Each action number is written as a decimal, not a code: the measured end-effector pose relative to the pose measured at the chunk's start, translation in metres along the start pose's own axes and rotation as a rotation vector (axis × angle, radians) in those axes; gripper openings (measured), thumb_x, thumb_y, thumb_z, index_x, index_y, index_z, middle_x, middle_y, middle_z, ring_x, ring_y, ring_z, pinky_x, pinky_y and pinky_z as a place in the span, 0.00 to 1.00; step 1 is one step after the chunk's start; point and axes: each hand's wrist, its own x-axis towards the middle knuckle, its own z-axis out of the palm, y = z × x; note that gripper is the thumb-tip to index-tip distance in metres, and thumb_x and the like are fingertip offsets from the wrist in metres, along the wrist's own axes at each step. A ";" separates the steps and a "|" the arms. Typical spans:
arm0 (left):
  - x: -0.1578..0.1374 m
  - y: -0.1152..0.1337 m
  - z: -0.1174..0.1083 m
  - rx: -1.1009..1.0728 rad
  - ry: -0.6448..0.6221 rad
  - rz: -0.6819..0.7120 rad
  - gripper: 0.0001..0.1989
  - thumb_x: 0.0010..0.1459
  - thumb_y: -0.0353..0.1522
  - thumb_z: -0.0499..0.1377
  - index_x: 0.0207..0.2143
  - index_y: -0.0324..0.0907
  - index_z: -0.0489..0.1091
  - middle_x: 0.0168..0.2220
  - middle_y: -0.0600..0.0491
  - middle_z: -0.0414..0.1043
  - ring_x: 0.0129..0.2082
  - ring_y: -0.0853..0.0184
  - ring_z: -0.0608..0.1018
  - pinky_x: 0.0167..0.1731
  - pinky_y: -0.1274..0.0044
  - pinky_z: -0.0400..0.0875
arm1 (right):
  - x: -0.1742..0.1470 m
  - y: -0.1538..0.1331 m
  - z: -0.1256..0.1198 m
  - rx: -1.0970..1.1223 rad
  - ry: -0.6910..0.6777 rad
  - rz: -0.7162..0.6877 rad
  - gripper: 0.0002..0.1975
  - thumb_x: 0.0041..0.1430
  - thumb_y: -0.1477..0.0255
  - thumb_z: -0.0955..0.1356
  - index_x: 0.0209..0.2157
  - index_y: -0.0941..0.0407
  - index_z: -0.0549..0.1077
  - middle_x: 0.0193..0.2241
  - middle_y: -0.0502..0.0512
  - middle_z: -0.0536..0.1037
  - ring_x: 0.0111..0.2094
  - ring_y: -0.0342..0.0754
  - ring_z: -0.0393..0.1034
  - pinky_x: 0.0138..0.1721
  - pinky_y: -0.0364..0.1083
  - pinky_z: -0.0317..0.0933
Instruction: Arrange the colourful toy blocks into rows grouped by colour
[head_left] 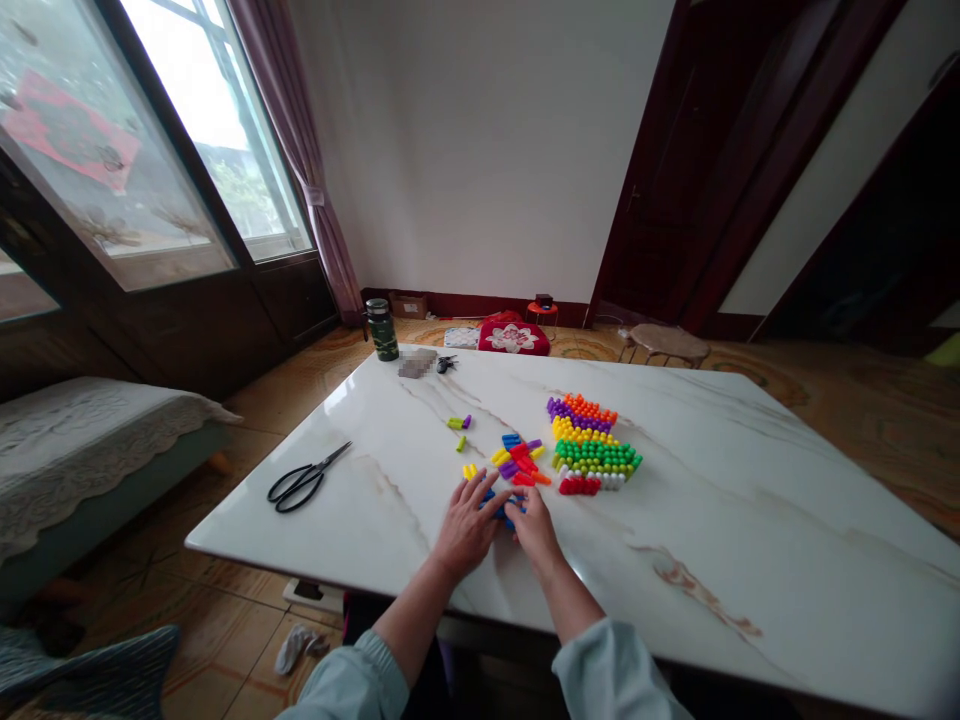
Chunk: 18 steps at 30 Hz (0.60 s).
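Small blue plastic pegs (pixel 512 511) lie in a group near the front edge of the table, partly covered by my hands. My left hand (pixel 466 528) rests over their left side, its fingers stretched out and touching them. On the other side my right hand (pixel 535 527) has its fingers closed on a blue peg, mostly hidden. Just beyond is a loose pile of mixed pegs (pixel 523 460). To the right, pegs stand upright in rows by colour: orange (pixel 592 409), purple (pixel 576 416), yellow (pixel 583 431), green (pixel 598 455), white (pixel 612 482) and red (pixel 579 486).
Black-handled scissors (pixel 306 480) lie on the left of the white marble-patterned table (pixel 720 500). A camouflage flask (pixel 382 330) and a small black object (pixel 447 364) are at the far left corner. A few light green pegs (pixel 455 424) lie apart from the pile.
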 end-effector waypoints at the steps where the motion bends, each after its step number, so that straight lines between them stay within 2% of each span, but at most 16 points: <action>1: 0.001 -0.001 0.002 0.002 -0.004 -0.002 0.29 0.58 0.26 0.56 0.61 0.53 0.61 0.66 0.51 0.56 0.67 0.56 0.55 0.62 0.58 0.56 | -0.001 -0.002 -0.001 0.046 0.002 0.024 0.17 0.47 0.65 0.67 0.40 0.54 0.68 0.33 0.56 0.78 0.27 0.49 0.74 0.18 0.42 0.63; 6: 0.001 -0.006 0.008 0.022 -0.002 -0.027 0.23 0.59 0.26 0.56 0.56 0.49 0.67 0.64 0.52 0.61 0.67 0.56 0.57 0.61 0.58 0.59 | -0.013 -0.010 -0.004 0.429 -0.005 0.240 0.25 0.36 0.61 0.77 0.35 0.58 0.70 0.27 0.54 0.78 0.27 0.51 0.76 0.26 0.46 0.70; 8: 0.001 -0.007 0.011 0.023 0.006 -0.024 0.22 0.60 0.26 0.56 0.55 0.50 0.68 0.62 0.53 0.64 0.66 0.57 0.58 0.61 0.59 0.60 | -0.016 -0.011 -0.006 0.484 0.000 0.284 0.27 0.32 0.61 0.78 0.33 0.59 0.71 0.26 0.54 0.78 0.27 0.51 0.76 0.28 0.46 0.71; 10: 0.001 -0.008 0.014 0.028 0.034 -0.050 0.20 0.59 0.26 0.57 0.53 0.50 0.69 0.61 0.53 0.66 0.66 0.57 0.59 0.60 0.59 0.62 | -0.018 -0.010 -0.013 0.439 0.022 0.273 0.28 0.32 0.58 0.78 0.35 0.59 0.70 0.24 0.55 0.78 0.25 0.51 0.76 0.25 0.46 0.69; 13: 0.002 -0.009 0.018 0.055 0.076 -0.116 0.16 0.60 0.29 0.57 0.50 0.49 0.71 0.62 0.52 0.64 0.66 0.55 0.60 0.58 0.59 0.65 | -0.017 -0.006 -0.040 0.171 0.114 0.127 0.26 0.43 0.54 0.73 0.38 0.57 0.70 0.23 0.54 0.78 0.23 0.51 0.75 0.23 0.46 0.66; 15: 0.003 -0.008 0.020 0.073 0.080 -0.132 0.17 0.61 0.30 0.57 0.52 0.49 0.70 0.64 0.52 0.61 0.66 0.54 0.60 0.57 0.59 0.66 | -0.014 -0.002 -0.067 -0.162 0.220 -0.046 0.20 0.52 0.54 0.69 0.40 0.55 0.72 0.25 0.54 0.79 0.24 0.51 0.75 0.26 0.47 0.65; 18: 0.004 -0.008 0.021 0.088 0.065 -0.135 0.22 0.62 0.31 0.55 0.58 0.50 0.66 0.66 0.51 0.58 0.66 0.53 0.59 0.57 0.59 0.66 | -0.009 0.005 -0.107 -0.682 0.302 -0.232 0.12 0.55 0.60 0.67 0.38 0.52 0.74 0.29 0.56 0.80 0.30 0.54 0.76 0.30 0.48 0.64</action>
